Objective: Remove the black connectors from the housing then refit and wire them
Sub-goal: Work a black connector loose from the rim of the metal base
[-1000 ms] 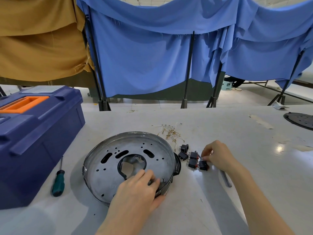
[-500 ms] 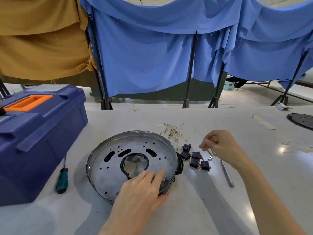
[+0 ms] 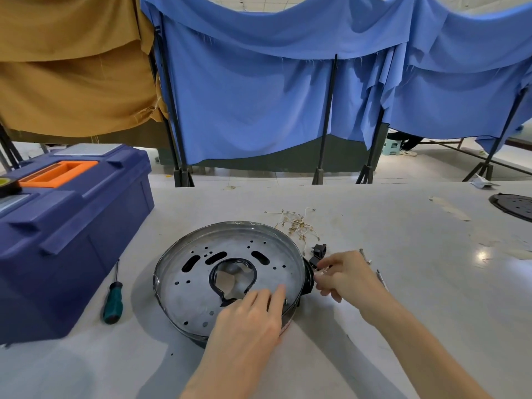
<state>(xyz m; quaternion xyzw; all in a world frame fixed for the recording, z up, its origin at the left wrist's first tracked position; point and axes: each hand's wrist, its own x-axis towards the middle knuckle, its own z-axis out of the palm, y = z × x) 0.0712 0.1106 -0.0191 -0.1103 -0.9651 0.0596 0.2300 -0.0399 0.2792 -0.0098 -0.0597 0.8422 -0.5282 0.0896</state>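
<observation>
The left hand [image 3: 247,318] is laid flat on the near right part of the housing [image 3: 267,272], its fingers straight and pressed to the metal plate just inside the rim. The right hand [image 3: 347,279] is held just beside the housing's right edge, its fingers curled down over the black connectors [image 3: 314,262]. Whether one is gripped cannot be told, since most of the group is hidden beneath the hand. One connector [image 3: 319,249] is seen apart, just beyond the fingertips.

The housing is a round, shallow metal pan lying open side up in the middle of the table [image 3: 431,298], so no long axis can be given. A black-rimmed opening [image 3: 233,279] is cut at its centre, with slots on the far side. A black fitting [image 3: 308,279] on its side wall is turned toward the right hand.

A tangle of short pale wires [image 3: 296,224] is spread beyond the housing. Thin metal tools [image 3: 365,256] are laid past the right hand. To the left, a green-handled screwdriver [image 3: 112,303] is placed with its shaft pointing away from the person, beside a dark blue toolbox [image 3: 74,231] with an orange handle [image 3: 57,172]. A black perforated disc [image 3: 515,205] is cut off by the right edge.

The table is pale and glossy, marked with scuffs. Behind it, blue cloth [image 3: 259,96] and mustard cloth [image 3: 72,67] are hung on black stands [image 3: 326,110].
</observation>
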